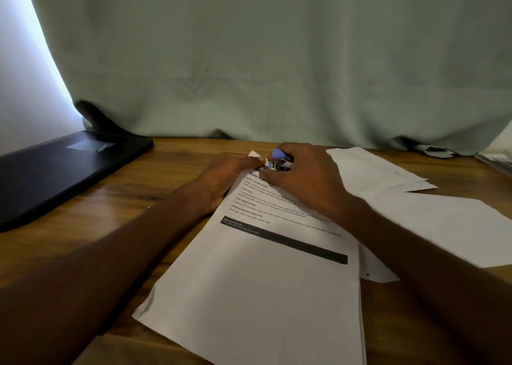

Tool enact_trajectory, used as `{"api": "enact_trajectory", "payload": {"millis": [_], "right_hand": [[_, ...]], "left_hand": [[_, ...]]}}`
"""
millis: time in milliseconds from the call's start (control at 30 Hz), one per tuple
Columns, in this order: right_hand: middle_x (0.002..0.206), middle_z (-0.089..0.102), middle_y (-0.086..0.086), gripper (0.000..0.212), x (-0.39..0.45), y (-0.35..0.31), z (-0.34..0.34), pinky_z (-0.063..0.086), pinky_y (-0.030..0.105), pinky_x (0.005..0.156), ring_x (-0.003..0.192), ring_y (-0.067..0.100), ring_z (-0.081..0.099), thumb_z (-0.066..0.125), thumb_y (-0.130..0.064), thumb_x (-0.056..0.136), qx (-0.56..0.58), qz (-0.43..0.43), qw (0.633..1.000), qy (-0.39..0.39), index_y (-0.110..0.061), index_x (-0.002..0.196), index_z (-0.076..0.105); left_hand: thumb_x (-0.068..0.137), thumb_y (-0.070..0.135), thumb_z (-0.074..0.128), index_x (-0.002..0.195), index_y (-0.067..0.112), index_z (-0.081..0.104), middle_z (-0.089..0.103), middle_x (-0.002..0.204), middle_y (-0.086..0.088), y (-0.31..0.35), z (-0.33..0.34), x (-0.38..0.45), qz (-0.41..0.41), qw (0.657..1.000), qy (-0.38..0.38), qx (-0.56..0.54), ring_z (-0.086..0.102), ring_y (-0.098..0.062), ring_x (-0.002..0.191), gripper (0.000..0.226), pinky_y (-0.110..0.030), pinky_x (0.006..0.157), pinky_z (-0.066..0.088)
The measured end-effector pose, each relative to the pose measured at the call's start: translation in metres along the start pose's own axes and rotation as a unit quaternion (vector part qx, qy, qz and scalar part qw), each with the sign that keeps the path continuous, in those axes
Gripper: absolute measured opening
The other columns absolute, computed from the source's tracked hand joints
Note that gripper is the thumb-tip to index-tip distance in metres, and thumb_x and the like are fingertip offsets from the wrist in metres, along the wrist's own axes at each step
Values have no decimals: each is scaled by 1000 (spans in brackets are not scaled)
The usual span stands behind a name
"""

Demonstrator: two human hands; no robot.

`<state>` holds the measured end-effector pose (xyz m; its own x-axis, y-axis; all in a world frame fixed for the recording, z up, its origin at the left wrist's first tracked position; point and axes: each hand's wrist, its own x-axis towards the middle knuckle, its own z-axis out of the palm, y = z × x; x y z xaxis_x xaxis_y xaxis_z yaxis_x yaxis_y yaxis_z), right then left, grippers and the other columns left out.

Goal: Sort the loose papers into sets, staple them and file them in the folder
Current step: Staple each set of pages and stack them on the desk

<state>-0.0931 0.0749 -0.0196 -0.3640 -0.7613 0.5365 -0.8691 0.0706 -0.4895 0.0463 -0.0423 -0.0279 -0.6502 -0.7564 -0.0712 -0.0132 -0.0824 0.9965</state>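
The right hand (307,179) hides most of the stapler (280,161). The folder (63,171) is cut off at nine o'clock. The printed sheet (266,267) runs off at six o'clock, its small print blurred.

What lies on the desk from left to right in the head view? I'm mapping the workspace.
Black folder → left hand holding the printed sheets' corner → purple stapler gripped by the right hand → loose blank papers.

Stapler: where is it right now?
In the head view the stapler is in the right hand, at the far corner of the printed paper set, beside the left hand.
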Motion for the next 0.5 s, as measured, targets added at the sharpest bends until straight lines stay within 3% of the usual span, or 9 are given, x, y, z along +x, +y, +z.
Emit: {"api": "enact_trajectory", "payload": {"millis": [200,333,433,500], "right_hand": [[92,69,-4,22,1,-2,3,52,35,87,86,16,61,80,-38,87,27,0,999,40,-24,102,71],[82,61,-12,12,-2,-1,6,47,31,78,80,14,57,77,-38,88,21,-14,997,78,-29,90,68],[65,55,-11,34,0,1,9,35,29,63,65,12,52,75,-46,88,7,6,998,64,-30,66,54],[64,56,-9,34,0,2,11,32,28,61,61,11,51,74,-48,88,4,20,998,61,-26,67,59]], "left_hand": [[90,27,77,111,-1,72,77,98,-21,-2,4,-1,11,999,32,19,72,-31,78,36,-41,77,57],[89,25,78,114,0,69,78,96,-19,-2,6,-1,5,998,57,6,75,-29,77,37,-35,64,59],[90,24,77,114,-2,70,77,101,-23,-2,6,-3,4,999,40,-10,74,-33,81,36,-38,71,60],[91,24,76,114,-3,70,77,100,-22,-2,6,-5,5,1000,24,-12,75,-33,82,36,-37,68,60]]}}
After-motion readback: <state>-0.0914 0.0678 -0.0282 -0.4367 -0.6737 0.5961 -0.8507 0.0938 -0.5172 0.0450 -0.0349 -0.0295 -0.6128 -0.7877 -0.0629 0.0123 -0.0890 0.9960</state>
